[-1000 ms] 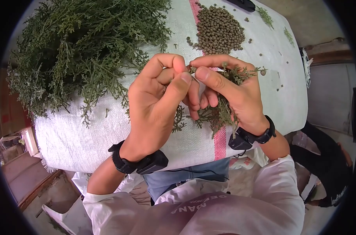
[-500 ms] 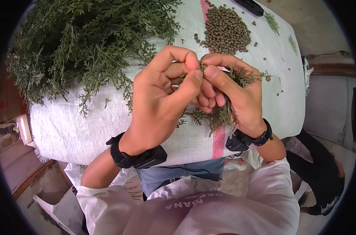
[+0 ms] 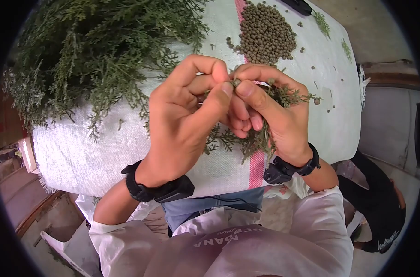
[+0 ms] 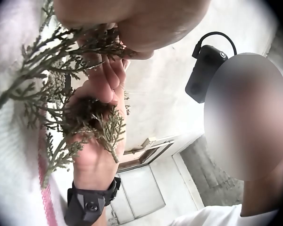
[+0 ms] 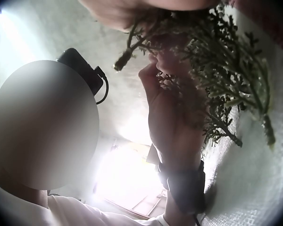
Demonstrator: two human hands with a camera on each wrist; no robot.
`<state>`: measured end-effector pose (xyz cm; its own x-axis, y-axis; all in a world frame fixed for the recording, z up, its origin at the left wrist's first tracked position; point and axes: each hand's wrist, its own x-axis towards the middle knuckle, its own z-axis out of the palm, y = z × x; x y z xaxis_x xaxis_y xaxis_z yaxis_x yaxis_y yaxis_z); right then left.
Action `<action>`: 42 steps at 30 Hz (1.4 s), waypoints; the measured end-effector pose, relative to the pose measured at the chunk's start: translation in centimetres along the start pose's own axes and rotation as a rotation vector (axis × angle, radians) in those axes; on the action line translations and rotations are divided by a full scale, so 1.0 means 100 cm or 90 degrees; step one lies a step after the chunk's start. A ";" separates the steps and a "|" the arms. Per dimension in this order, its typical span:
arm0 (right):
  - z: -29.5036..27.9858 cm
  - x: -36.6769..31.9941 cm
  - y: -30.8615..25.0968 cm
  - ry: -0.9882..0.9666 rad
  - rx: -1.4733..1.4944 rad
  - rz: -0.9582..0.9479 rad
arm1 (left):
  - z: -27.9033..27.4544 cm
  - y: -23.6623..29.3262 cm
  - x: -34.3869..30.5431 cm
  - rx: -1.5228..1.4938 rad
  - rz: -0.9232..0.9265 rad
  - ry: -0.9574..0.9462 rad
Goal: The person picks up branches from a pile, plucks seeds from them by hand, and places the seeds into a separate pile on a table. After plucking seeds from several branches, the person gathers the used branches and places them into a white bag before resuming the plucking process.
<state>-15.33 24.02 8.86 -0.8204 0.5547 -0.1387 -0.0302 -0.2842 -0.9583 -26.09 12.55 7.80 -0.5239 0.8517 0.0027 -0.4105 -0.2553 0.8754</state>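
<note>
White woven sack (image 3: 81, 159), crossed by a red stripe (image 3: 257, 171), spreads beneath the hands of a worker in a pale shirt (image 3: 224, 249). Just above it, the left hand (image 3: 180, 117) pinches a small round cone (image 3: 236, 83) between thumb and forefinger, touching the tip of the right thumb. The right hand (image 3: 281, 104) grips a green sprig (image 3: 291, 98), whose leafy ends poke out past the palm and hang below the fingers. Each wrist wears a strapped black camera (image 3: 175, 189). Beyond the hands, a heap (image 3: 267, 34) of brown cones sits on the stripe, with strays scattered near it. To the left, a large pile of branches (image 3: 99, 51) spills over the sack. Near the far edge lie a black object (image 3: 298, 6), cut off by the frame, and two loose green bits (image 3: 321, 24). At right, a second person (image 3: 376, 198) in black appears below the sack's level.
</note>
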 end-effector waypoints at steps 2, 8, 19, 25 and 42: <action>-0.001 -0.001 0.000 0.005 -0.008 -0.005 | -0.002 0.000 0.000 0.025 0.012 -0.005; -0.002 -0.003 0.003 -0.009 0.005 -0.016 | -0.002 0.001 0.000 0.060 0.011 -0.012; -0.006 -0.001 0.000 -0.016 -0.064 -0.034 | -0.001 0.003 0.001 0.071 -0.011 0.005; -0.005 -0.001 0.004 -0.016 -0.062 -0.044 | -0.003 0.005 0.003 0.057 -0.023 -0.014; -0.016 0.010 -0.009 -0.036 0.062 -0.032 | -0.001 0.002 0.005 0.125 -0.016 -0.096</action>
<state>-15.17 26.09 9.21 -0.8473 0.5261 -0.0734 -0.1255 -0.3325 -0.9347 -26.48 12.86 7.91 -0.3919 0.9192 0.0392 -0.2610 -0.1519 0.9533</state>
